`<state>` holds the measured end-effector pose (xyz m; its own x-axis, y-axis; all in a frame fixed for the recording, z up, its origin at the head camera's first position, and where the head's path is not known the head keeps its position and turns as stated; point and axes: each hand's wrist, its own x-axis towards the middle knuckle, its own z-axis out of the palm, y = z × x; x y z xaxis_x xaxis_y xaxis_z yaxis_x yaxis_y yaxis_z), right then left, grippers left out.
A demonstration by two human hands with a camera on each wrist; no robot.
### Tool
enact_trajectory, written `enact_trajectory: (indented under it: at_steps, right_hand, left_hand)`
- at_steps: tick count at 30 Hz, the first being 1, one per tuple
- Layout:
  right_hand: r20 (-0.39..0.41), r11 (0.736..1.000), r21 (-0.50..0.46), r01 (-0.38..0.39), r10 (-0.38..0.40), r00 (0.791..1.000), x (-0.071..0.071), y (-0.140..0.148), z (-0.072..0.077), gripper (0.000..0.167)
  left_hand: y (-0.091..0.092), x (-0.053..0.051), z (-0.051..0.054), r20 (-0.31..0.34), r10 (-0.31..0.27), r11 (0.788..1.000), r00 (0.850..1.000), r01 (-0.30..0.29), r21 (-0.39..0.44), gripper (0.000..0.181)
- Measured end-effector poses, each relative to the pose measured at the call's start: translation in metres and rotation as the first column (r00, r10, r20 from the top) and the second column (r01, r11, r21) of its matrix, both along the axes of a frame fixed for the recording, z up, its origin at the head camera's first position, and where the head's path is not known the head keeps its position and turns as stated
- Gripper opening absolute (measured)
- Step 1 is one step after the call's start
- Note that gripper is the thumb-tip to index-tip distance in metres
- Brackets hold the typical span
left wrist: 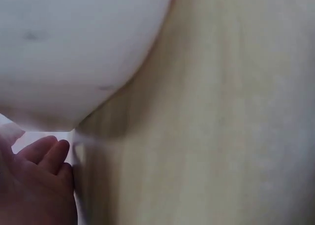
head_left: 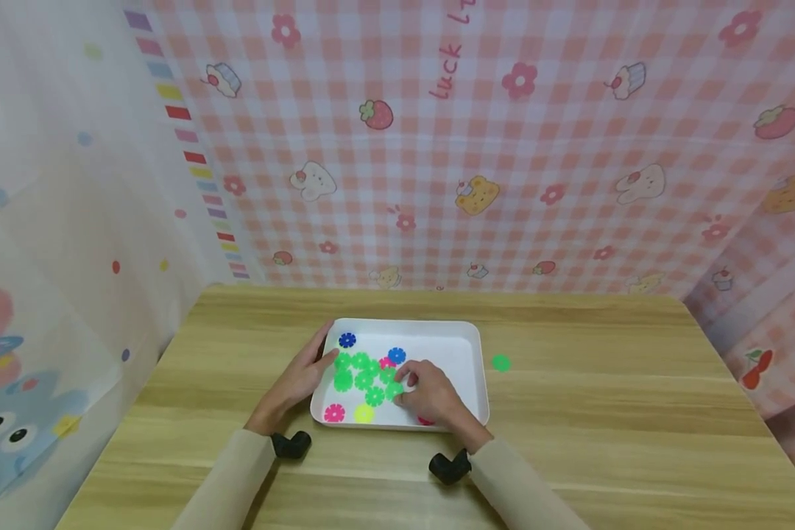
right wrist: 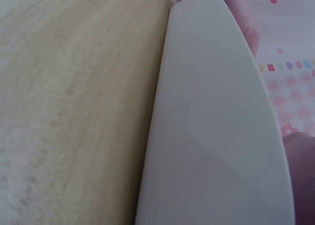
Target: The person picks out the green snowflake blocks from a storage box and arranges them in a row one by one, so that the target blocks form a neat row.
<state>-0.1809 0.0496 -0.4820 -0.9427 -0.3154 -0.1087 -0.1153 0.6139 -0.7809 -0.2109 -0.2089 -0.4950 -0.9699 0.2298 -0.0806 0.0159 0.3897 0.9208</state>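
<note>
Sleeves [head_left: 228, 477] nearest, both reaching in from the bottom of head view, black wrist mounts [head_left: 291, 444] at the cuffs. Left hand [head_left: 301, 379] holds the left rim of the tray [head_left: 447, 350], thumb over the edge, fingers outside; how hard, can't tell. Right hand [head_left: 432, 394] is inside the tray, fingers curled, thumb and fingertip nearly together on a green disc [head_left: 394, 391] at the right end of the bunch. Reads as a pinch; whether the disc is off the floor or joined to its neighbours, can't tell.

Step in hand, my read: handling that one disc while the left hand steadies the tray. Next move calls for keeping the pinch to a single disc and not dragging the others.

Tray: white, shallow. Green discs [head_left: 364, 380] bunched left of centre, some overlapping. Dark blue disc [head_left: 347, 340] far left corner, lighter blue disc [head_left: 397, 355] just beyond the bunch, pink disc [head_left: 334, 413] and yellow disc [head_left: 364, 414] along the near side. Loose green disc [head_left: 500, 363] on the table [head_left: 603, 412], just right of the tray.
</note>
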Motion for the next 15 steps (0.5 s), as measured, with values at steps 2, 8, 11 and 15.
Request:
enact_trajectory:
  at_steps: [2, 8, 11, 15]
  right_hand:
    - [-0.01, 1.0, -0.013, 0.002, -0.002, 1.0, 0.0002, 0.0002, -0.0008, 0.022]
    - [-0.036, 0.999, -0.036, 0.003, -0.004, 0.999, 0.0002, -0.0003, -0.0008, 0.021]
    - [-0.037, 0.999, -0.038, 0.007, -0.009, 0.999, -0.0001, -0.0006, -0.0004, 0.019]
    - [-0.029, 0.997, -0.071, 0.009, -0.011, 1.0, -0.0008, -0.0009, 0.0012, 0.018]
  left_hand:
    - [-0.0008, -0.0011, -0.0018, 0.006, -0.013, 1.0, 1.0, 0.013, -0.012, 0.06]
    - [-0.0015, -0.0036, -0.0071, -0.008, -0.034, 0.998, 0.999, 0.033, -0.045, 0.06]
    - [-0.0008, -0.0038, -0.0077, -0.012, -0.029, 0.998, 1.0, 0.028, -0.059, 0.06]
    - [0.0005, -0.0027, -0.0042, -0.005, -0.027, 0.998, 1.0, 0.026, -0.065, 0.061]
